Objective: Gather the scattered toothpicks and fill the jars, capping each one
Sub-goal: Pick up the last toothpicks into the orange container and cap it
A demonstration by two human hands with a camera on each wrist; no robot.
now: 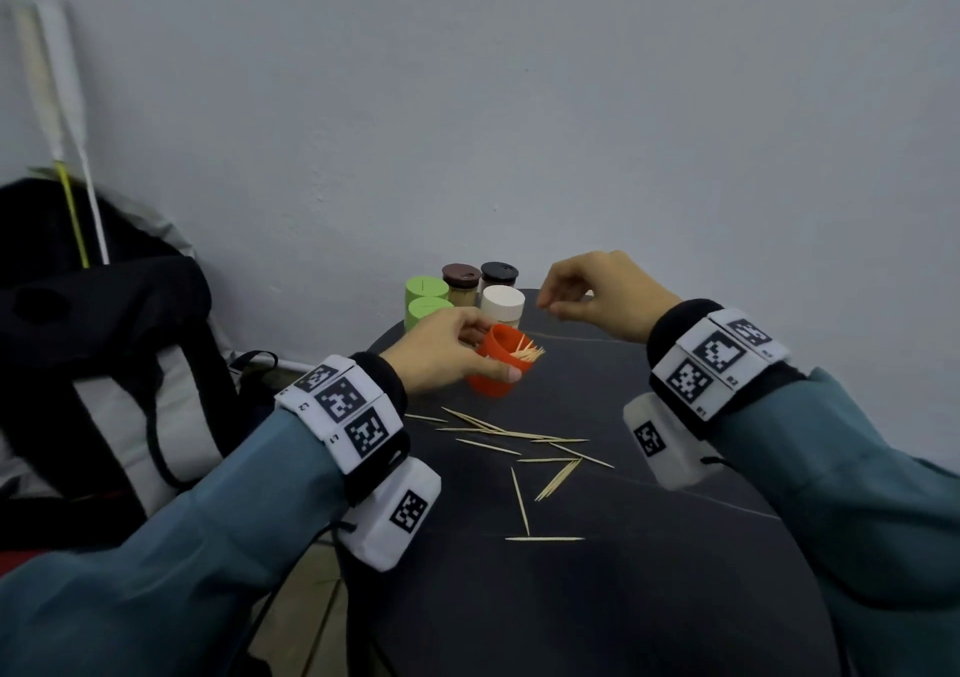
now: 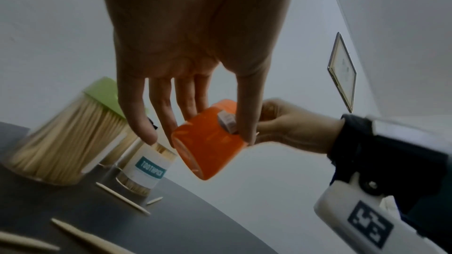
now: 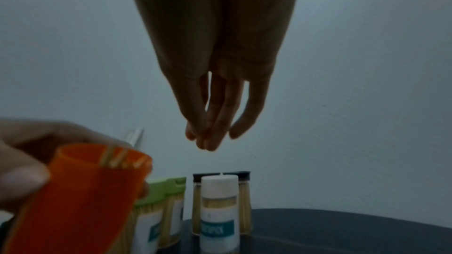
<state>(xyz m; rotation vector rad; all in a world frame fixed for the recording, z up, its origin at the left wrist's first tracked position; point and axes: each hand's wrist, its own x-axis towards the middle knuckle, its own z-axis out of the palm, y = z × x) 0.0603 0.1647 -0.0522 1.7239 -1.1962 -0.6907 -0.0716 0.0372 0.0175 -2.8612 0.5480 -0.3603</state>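
A dark round table [image 1: 649, 598] fills the near right of the scene, against a pale wall. Left of it sits a black and grey backpack [image 1: 104, 343]. At the table's far edge stands a cluster of capped toothpick jars: two with green caps [image 1: 426, 289], one brown-capped [image 1: 461, 276], one black-capped [image 1: 499, 272] and a white-capped jar [image 1: 502, 302] nearest the hands. The left hand [image 1: 447, 351] grips an orange jar [image 1: 496, 367], uncapped, lifted off the table and tilted with its mouth toward the right; a few toothpick tips [image 1: 530, 351] stick out of it. The right hand [image 1: 597, 294] hovers just right of and above the jar mouth, fingertips drawn together in a narrow pinch; whether it holds a toothpick cannot be told. Loose toothpicks [image 1: 519, 447] lie scattered on the table near the person, between the two wrists.
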